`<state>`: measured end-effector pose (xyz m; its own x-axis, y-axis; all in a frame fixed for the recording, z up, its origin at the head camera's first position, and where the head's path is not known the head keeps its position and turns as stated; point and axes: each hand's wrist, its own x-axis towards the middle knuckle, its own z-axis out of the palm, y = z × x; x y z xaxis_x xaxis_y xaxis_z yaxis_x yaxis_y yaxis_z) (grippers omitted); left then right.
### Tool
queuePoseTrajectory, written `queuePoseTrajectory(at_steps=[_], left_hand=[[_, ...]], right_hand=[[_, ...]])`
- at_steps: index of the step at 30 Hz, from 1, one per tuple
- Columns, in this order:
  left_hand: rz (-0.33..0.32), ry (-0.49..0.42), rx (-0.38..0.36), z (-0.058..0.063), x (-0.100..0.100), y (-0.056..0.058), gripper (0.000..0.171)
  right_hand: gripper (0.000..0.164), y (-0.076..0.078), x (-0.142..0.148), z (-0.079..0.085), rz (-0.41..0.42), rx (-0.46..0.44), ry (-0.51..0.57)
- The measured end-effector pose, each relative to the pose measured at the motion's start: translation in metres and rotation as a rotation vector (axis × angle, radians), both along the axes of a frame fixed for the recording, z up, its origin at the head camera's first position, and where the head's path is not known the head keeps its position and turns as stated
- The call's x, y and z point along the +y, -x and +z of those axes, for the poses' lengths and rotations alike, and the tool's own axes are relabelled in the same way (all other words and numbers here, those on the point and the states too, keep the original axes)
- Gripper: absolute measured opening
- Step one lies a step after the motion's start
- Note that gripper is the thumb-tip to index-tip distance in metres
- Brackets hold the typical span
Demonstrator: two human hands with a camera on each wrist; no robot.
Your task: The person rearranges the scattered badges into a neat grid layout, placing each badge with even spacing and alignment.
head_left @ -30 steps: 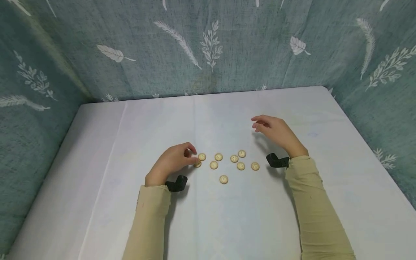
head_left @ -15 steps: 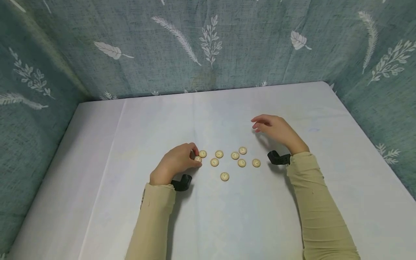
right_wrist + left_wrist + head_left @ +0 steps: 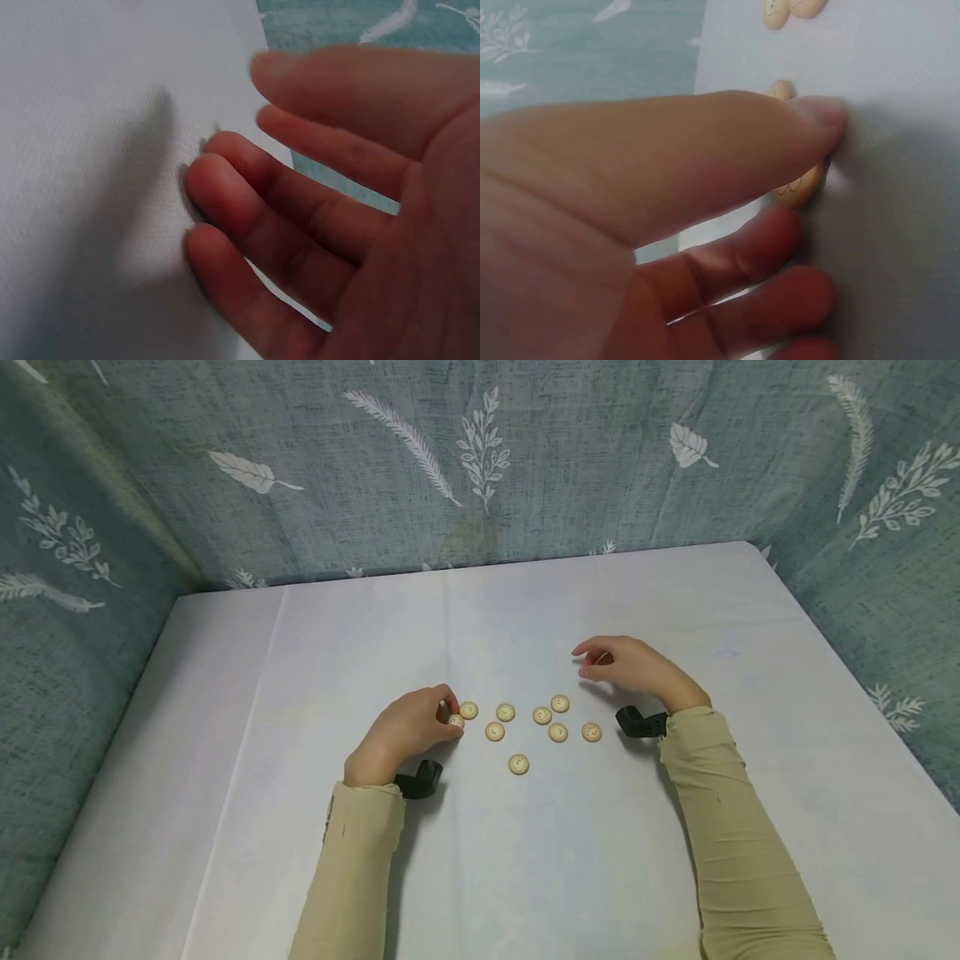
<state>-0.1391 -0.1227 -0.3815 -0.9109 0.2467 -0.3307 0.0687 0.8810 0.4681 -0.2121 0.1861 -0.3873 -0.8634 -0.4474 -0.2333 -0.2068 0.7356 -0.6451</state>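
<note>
Between the thumb and index finger of my left hand is a round tan button with dark marks on its face. The left wrist view shows that button partly covered by the thumb. Right behind the fingertips lies another button. My right hand hovers over the white table with its fingers loosely bent, holding nothing. In the right wrist view, its thumb stands apart from the fingers. The nearest button to it lies in front and to the left.
Several more matching buttons lie flat between the hands, among them a front one and a rightmost one. A white cloth covers the table. Green leaf-patterned curtains hang behind and at both sides.
My left hand has shifted slightly right, and its thumb and index finger now pinch the button beside them. The right hand has come a little nearer, its thumb and index finger further apart.
</note>
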Motion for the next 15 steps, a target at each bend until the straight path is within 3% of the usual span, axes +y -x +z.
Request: queuePoseTrajectory(at_steps=[7, 15], left_hand=[[0.015, -0.015, 0.002, -0.002, 0.0, -0.001, 0.023], [0.053, -0.013, 0.035, -0.002, 0.001, -0.001, 0.022]], right_hand=[[0.037, -0.003, -0.009, -0.003, 0.111, -0.047, -0.054], [0.035, -0.009, -0.022, 0.0, 0.171, -0.083, -0.068]])
